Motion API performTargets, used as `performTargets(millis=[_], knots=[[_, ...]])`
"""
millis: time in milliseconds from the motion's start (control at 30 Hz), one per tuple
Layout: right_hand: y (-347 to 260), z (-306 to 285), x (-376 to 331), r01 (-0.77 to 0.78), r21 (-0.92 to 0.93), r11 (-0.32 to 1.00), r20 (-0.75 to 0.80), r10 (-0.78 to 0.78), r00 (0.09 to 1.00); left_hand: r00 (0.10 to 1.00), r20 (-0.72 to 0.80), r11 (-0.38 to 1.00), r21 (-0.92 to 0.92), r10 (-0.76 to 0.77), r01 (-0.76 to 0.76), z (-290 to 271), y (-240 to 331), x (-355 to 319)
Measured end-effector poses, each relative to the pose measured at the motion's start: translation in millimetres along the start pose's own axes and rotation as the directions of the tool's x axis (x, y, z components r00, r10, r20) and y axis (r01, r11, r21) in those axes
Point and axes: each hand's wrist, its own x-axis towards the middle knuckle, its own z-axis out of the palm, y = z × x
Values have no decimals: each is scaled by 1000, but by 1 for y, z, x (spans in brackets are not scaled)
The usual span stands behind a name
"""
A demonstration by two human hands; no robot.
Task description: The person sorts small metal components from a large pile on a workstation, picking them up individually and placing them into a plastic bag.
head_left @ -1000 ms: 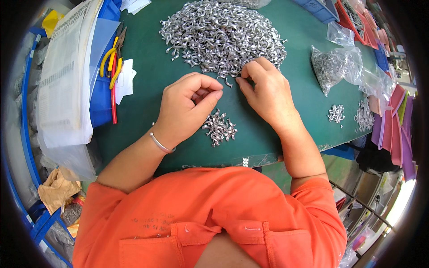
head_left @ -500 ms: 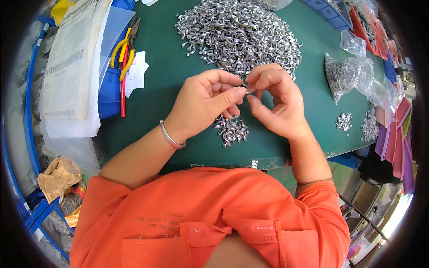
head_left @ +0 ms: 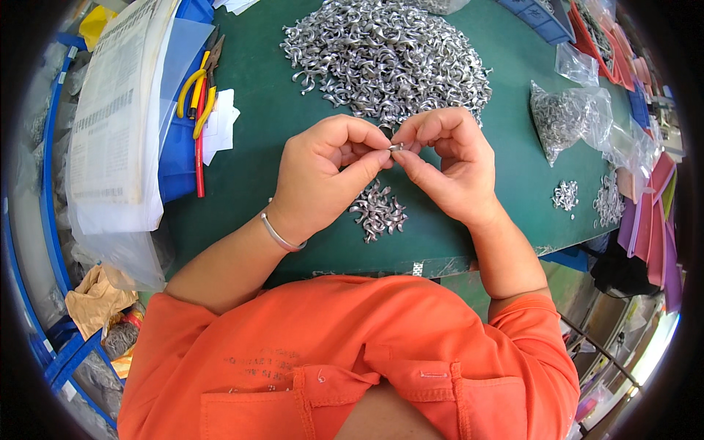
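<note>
Between my two hands is a small silvery curved metal piece. My left hand pinches one end of it between thumb and fingertips. The thumb and forefinger of my right hand close on its other end. The fingertips cover much of the piece, so its full shape is hidden. Beyond my hands spreads a large heap of similar curved metal pieces. A smaller pile of such pieces lies just below my hands, on the near side.
The green table carries yellow-handled pliers and papers at left. To the right are a plastic bag of metal parts, two little piles of small parts, and blue and red bins farther back.
My hands have come together; the right thumb and forefinger now close on the piece beside the left fingertips. Both hands shifted slightly left.
</note>
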Motion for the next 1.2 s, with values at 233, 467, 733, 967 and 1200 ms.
performTargets(millis=[233,467,733,967,1200], knots=[[-2,4,-1,81,17,997,-62,-80,995,998,30,992,-118,49,-45,0,0,1],[2,-11,5,-78,-265,961,-136,43,990,995,23,994,-57,95,-94,-1,-1,2],[2,-10,2,-70,-340,938,-50,56,997,999,-14,999,5,49,-49,0,0,2],[-25,-16,5,222,-397,890,32,-228,973,992,-24,986,110,125,-122,4,2,-1],[-49,-166,-9,-371,-913,171,-390,-632,669,978,-116,982,96,171,-161,1,1,3]])
